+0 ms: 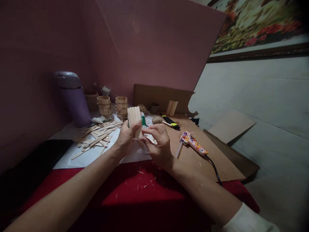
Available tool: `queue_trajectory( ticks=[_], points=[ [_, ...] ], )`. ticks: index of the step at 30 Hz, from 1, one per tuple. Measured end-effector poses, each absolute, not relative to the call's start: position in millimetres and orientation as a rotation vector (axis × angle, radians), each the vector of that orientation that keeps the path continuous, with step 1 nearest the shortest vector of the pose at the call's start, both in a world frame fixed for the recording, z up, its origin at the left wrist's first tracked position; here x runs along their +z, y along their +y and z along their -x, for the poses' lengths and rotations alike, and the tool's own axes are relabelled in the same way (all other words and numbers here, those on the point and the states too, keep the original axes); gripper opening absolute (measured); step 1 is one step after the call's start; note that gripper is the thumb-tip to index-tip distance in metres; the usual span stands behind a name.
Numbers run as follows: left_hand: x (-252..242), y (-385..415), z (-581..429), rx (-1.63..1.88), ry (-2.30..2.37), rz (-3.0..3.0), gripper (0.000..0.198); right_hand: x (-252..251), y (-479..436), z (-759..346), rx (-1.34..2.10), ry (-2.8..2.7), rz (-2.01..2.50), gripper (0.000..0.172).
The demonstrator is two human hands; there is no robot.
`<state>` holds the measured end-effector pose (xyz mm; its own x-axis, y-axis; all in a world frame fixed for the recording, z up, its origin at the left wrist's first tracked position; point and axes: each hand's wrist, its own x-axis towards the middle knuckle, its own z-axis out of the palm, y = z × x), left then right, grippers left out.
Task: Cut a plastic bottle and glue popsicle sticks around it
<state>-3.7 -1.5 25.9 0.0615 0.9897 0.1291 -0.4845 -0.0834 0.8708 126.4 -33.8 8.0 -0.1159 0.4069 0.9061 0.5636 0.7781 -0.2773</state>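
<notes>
My left hand grips a row of craft sticks, standing side by side against a can with a green and white label. The thumb presses on the sticks near their lower ends. My right hand is at the lower right of the can, its thumb and forefinger bent together in a pinch. Whatever lies between those fingertips is too small or hidden to make out. Left of my hands, a loose pile of craft sticks lies on white paper.
Two stick-covered cups and a purple flask stand back left. On the cardboard lie a flower-patterned glue gun with its cord and a black-yellow cutter. A twine ball and joined sticks are behind.
</notes>
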Motion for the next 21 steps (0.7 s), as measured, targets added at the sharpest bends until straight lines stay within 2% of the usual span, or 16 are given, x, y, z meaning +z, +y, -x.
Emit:
queue_trajectory(
  ticks=[9, 14, 21],
  points=[
    [26, -4, 3, 1.499, 0.679, -1.013, 0.053, 8, -32, -128, -0.169, -1.725, 0.693, 0.011],
    [28, -5, 5, 1.482, 0.677, -1.019, 0.054, 12, -39, -128, -0.035, -1.556, 0.671, 0.004],
    [26, 1, 9, 1.432, 0.680, -1.016, 0.053, 19, -27, -133, 0.253, -1.247, 0.641, 0.011]
  ],
)
